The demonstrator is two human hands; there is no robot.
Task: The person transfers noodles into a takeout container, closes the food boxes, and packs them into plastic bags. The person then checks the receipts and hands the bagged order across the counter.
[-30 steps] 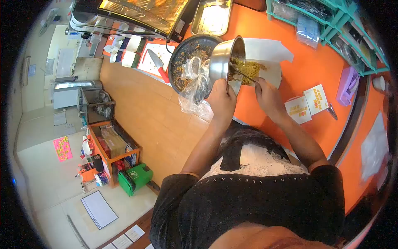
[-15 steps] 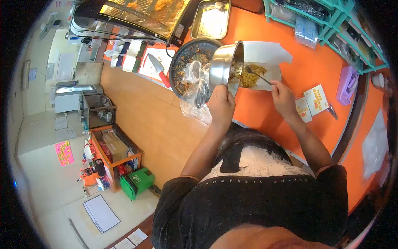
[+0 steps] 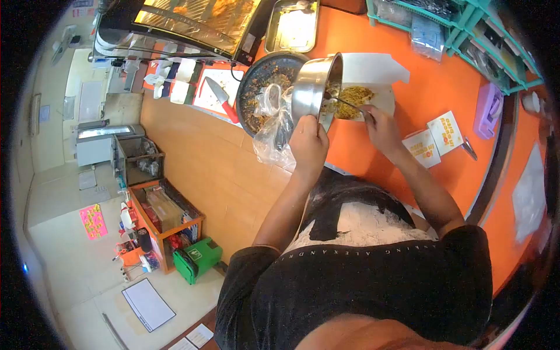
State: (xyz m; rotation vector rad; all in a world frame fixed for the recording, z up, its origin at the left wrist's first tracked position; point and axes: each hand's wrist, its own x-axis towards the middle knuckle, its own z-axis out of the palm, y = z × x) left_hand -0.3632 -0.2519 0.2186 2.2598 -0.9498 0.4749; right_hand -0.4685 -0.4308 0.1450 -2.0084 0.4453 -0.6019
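- While the left hand [image 3: 308, 140] grasps the near rim of the metal bowl [image 3: 308, 87], the bowl is tilted on its side, its mouth turned toward an open white box [image 3: 376, 69] on the orange table [image 3: 420, 81]
- Right hand [image 3: 382, 131]: fingers wrapped about the handle of a thin utensil [image 3: 352, 105], whose far end reaches the bowl's mouth; the form of its tip is too small to tell
- Yellow food [image 3: 357, 95]: heaped in the white box, just beside the bowl's mouth; whether bowl and box touch cannot be told from this angle
- Dark pan [image 3: 248, 87]: left of the bowl, with food scraps inside, partly covered by a clear plastic bag [image 3: 271, 125]
- Possible spill: the bowl appears held at its rim by one hand alone, so a slack or twisting grip could let it roll and shed food past the box
- Possible scatter: a brisk stroke of the utensil could flick loose grains onto the table or the printed cards [image 3: 423, 149]
- Possible snag: the loose plastic bag, near the left hand, could catch and be dragged along
- Possible fall: a knock to the dark pan could push the knife [image 3: 220, 96], whose red handle lies just beside it, over the table's edge
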